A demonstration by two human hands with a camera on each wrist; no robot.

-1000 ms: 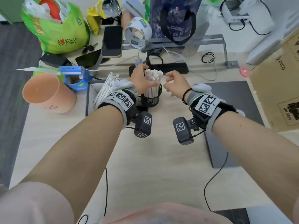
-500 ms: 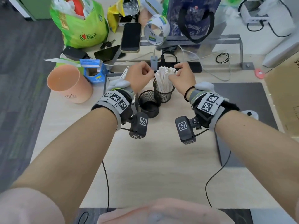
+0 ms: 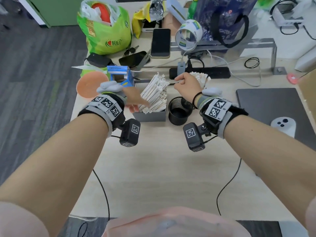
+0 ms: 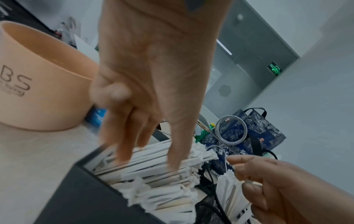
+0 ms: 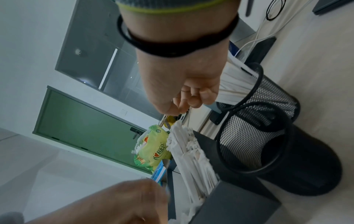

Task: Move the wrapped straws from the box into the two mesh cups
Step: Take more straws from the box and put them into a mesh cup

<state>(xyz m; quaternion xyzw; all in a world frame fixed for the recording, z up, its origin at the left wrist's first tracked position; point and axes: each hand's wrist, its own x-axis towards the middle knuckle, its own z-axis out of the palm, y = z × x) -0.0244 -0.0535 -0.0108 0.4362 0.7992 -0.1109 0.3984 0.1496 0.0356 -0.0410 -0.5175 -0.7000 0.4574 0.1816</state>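
Left hand (image 3: 132, 100) is lowered into the grey box (image 3: 150, 115), fingers (image 4: 122, 145) extended onto the wrapped straws (image 3: 154, 94), nothing gripped. Right hand (image 3: 187, 85) is curled, with one thin straw pinched just beyond the box's far end. Behind it, one mesh cup (image 5: 268, 97) is packed with straws. The nearer mesh cup (image 3: 179, 111) is seen beside the box, with no straws in it.

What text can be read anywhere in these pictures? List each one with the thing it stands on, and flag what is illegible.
"BS" on the peach cup; the smaller line beneath is blurred.
"相印" beside a red heart on the green bag.
"R2" and "R1" on the right wristband tags.
Tape roll: print too small to read.
Green sign on the far wall: a pictogram, no legible words.
Blue carton: unreadable.
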